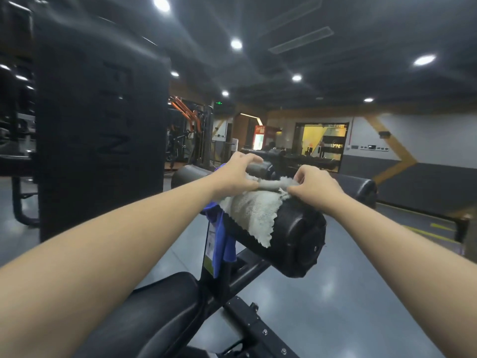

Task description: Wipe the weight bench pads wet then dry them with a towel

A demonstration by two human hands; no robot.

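A: Looking thru the head cam, what's the towel like?

B: Pale grey towel (251, 211), fluffy, ragged edge, draped over top of a black roller pad (289, 236) at the end of the bench frame. One corner hangs down the pad's near face. Pad is a fat cylinder, round end cap w/ a small bolt in the middle.

A: Hands?

B: Two, both on the towel's upper edge. Left hand (236, 174) has fingers curled over the bunched cloth, thumb underneath, gripping it. Right hand (313, 186) pinches the towel edge betw. thumb and curled fingers. A strip of towel runs betw. the two hands.

A: Count of stuff?

B: One grey towel. One blue cloth (223, 236) hanging off the upright just left of the pad, below the left wrist. Roller pads: the near one, plus another (192, 174) beyond the left hand, so two I can count. One flat seat pad (160, 306) at bottom, under the left forearm. One tall black pad (100, 120) upright at left.

A: Containers?

B: Can't make out any.
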